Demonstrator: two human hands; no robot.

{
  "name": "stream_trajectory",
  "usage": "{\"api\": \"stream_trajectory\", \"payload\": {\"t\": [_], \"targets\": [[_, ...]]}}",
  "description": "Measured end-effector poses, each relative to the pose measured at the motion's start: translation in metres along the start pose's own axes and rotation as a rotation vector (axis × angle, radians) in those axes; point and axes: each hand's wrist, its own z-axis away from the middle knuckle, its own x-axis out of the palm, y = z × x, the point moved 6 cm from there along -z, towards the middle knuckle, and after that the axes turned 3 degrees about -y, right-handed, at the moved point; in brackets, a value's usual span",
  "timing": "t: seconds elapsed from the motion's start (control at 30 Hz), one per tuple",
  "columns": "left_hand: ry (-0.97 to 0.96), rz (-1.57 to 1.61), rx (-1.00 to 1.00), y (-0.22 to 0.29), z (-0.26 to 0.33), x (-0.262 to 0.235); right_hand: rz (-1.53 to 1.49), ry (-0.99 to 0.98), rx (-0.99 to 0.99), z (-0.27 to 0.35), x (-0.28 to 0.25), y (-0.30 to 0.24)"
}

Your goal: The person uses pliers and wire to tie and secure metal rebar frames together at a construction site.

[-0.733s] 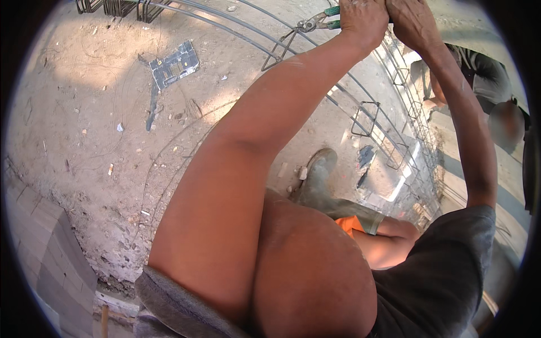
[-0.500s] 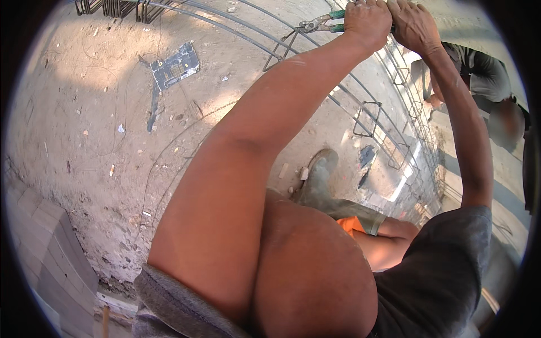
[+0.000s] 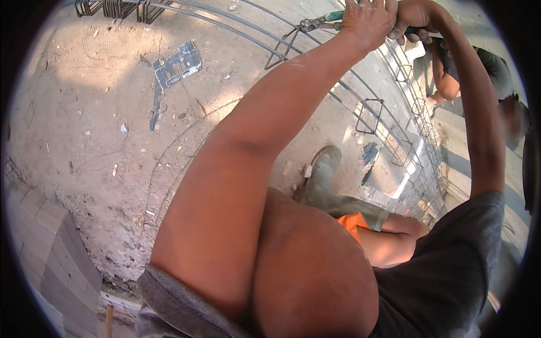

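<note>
At the top edge, my left hand [image 3: 369, 23] is closed around the handles of green-handled pincers [image 3: 313, 25]. Their metal jaws meet the curved steel bars [image 3: 265, 45] beside the corner of a bent wire stirrup [image 3: 283, 47]. My right hand [image 3: 421, 18] sits against my left, wrist bent, its fingers curled around a dark green piece that looks like the handle end. The upper edge of the picture cuts off part of both hands. Another square stirrup [image 3: 369, 116] hangs on the bars below my left forearm.
Several bent stirrups [image 3: 121, 8] are bunched at the upper left. A battered dark panel [image 3: 177, 63] lies on the dirt ground [image 3: 84, 141]. Concrete blocks [image 3: 48, 248] stand at lower left. Another person [image 3: 487, 70] crouches at the upper right, beside the rebar cage. My boot [image 3: 324, 169] rests below the bars.
My right hand has turned over and its wrist has bent; the right forearm and elbow have shifted right. My left hand keeps its grip on the pincers. The other person has moved slightly.
</note>
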Motion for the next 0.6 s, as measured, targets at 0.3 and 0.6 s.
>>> {"api": "stream_trajectory", "payload": {"t": [0.3,0.6], "targets": [[0.128,0.391,-0.002,-0.037,-0.021,-0.014,0.911,1.559,-0.289,0.065,0.024,-0.045],[0.033,0.238,-0.064,-0.026,-0.003,-0.003,0.699,0.709,-0.067,0.036,-0.027,-0.05]]}}
